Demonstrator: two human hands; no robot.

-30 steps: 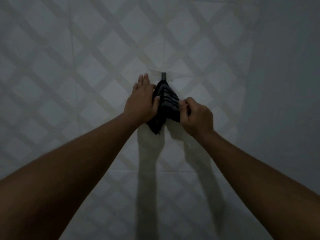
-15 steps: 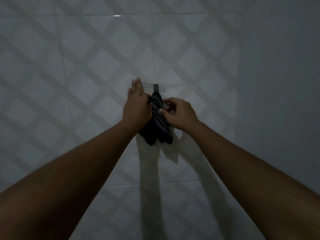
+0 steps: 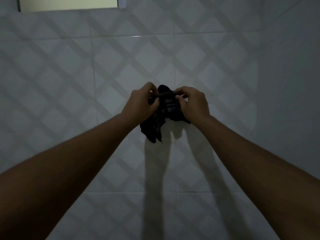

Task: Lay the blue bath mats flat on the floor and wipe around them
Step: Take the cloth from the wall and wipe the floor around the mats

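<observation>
Head view: both arms reach forward to a dark cloth bunched at the middle of a tiled wall. The left hand and right hand flank it at the same height, equally near. The fingers of each are curled in, pinching the cloth's top edge between the two hands. The cloth's long axis runs straight down from that pinched edge, and its loose tail hangs below the left wrist, close to the wall. Whether anything on the wall holds it is hidden behind the hands. The coming move, I judge, turns on drawing the cloth up and away from the wall, both hands sharing the pull. No blue bath mats and no floor show, presumably lying below the frame. The room is dim. The wall is pale with a diamond lattice, arm shadows run down it, and a lit opening sits at the top left.
</observation>
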